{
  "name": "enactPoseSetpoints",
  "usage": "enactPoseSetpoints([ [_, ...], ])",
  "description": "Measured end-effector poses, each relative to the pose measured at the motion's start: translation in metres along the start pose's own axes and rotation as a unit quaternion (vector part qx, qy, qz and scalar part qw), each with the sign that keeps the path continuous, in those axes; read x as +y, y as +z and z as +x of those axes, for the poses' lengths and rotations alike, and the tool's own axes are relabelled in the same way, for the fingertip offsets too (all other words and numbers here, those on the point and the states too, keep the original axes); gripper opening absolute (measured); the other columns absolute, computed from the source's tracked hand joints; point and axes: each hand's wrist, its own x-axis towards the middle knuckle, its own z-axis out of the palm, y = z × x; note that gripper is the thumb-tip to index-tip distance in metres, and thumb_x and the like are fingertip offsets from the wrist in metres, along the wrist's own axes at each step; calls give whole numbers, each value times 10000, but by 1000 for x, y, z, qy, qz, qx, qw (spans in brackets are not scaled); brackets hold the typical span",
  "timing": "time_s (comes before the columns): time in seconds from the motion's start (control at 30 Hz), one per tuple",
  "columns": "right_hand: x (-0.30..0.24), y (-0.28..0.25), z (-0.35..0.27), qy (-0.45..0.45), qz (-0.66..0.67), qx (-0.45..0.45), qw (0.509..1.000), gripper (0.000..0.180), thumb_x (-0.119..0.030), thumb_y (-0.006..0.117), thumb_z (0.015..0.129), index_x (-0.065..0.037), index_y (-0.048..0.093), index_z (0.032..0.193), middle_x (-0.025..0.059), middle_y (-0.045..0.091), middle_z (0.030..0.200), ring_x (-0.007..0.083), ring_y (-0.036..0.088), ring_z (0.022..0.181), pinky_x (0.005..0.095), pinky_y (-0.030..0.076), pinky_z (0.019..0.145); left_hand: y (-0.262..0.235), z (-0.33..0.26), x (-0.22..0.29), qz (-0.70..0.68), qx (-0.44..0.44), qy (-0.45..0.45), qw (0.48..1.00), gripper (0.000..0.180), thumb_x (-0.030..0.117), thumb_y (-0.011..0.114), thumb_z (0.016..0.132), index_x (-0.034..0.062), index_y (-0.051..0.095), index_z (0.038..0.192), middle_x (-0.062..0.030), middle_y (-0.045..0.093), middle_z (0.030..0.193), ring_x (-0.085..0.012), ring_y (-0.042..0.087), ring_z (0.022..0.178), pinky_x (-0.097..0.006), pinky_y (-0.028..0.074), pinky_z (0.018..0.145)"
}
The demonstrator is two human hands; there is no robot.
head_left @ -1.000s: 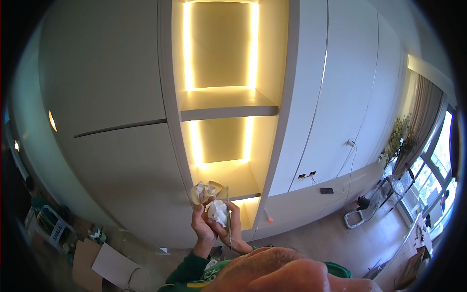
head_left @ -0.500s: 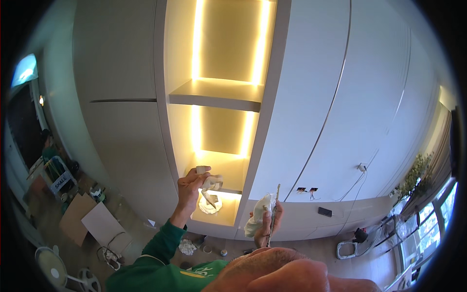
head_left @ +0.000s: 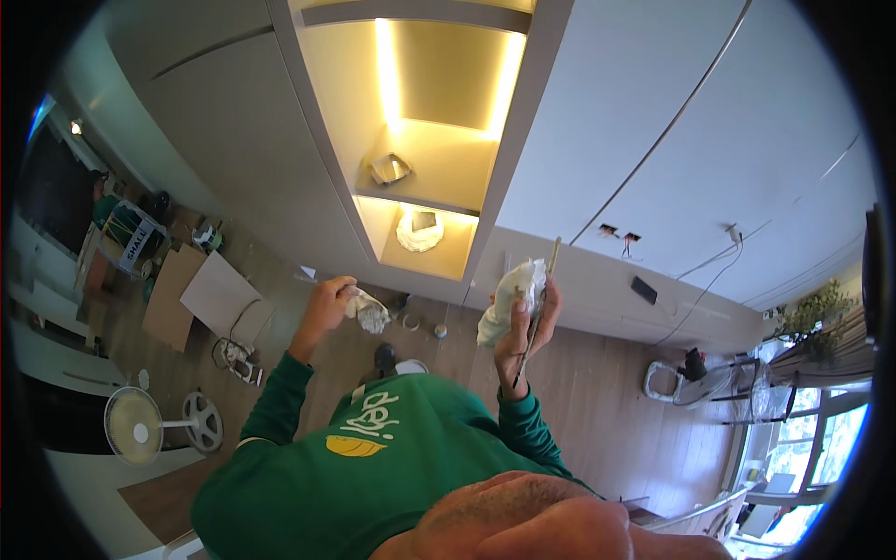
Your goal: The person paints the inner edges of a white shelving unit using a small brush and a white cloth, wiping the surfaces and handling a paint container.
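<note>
My left hand [head_left: 324, 310] is held out over the floor, fingers closed on a pale, limp piece of cloth [head_left: 357, 301]. Directly behind that cloth, a crumpled whitish heap [head_left: 375, 322] lies on the floor. In front of the cabinet, my right hand [head_left: 528, 338] grips a bunched white bag or cloth [head_left: 511, 301] along with a thin upright stick [head_left: 545, 294]; the stick's kind cannot be made out. A squarish, hollow grey-beige object [head_left: 390, 169] rests on the lit shelf. In the compartment below sits a round white crumpled thing [head_left: 420, 231].
Boards [head_left: 219, 297] lean at the left, near a white fan [head_left: 133, 425]. A small jar [head_left: 441, 331] stands on the floor below the niche. Bare wires [head_left: 627, 243] stick out of the right cabinet panel. A metal-framed chair or trolley [head_left: 667, 380] stands at the right.
My left hand has drawn back from the niche, down and to the left, with the cloth. The view has tilted down, showing more floor. My right hand keeps its hold.
</note>
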Motion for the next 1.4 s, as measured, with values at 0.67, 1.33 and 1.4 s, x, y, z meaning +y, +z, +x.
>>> enactPoseSetpoints([
  [0.67,22,19,-21,50,-24,-65,996,530,-294,631,931,20,512,1341,179,496,1315,287,503,1194,412,401,1030,-24,-383,-300,241,-32,-487,839,240,127,673,853,-68,629,986,-239,692,898,-369,705,726,-487,528,512],
  [1.33,48,1,-36,100,-65,-129,984,541,-334,644,922,5,533,1329,185,480,1330,287,495,1197,414,396,1028,-15,-323,-251,398,-66,-160,901,262,264,623,849,38,704,742,-200,688,791,-368,668,721,-527,479,617],
  [1.4,48,2,-36,89,-76,-140,983,538,-329,639,929,9,528,1332,185,483,1326,287,498,1192,412,398,1024,-3,-280,-238,241,18,-309,920,298,264,632,867,18,710,719,-194,686,747,-349,666,686,-498,463,593],
])
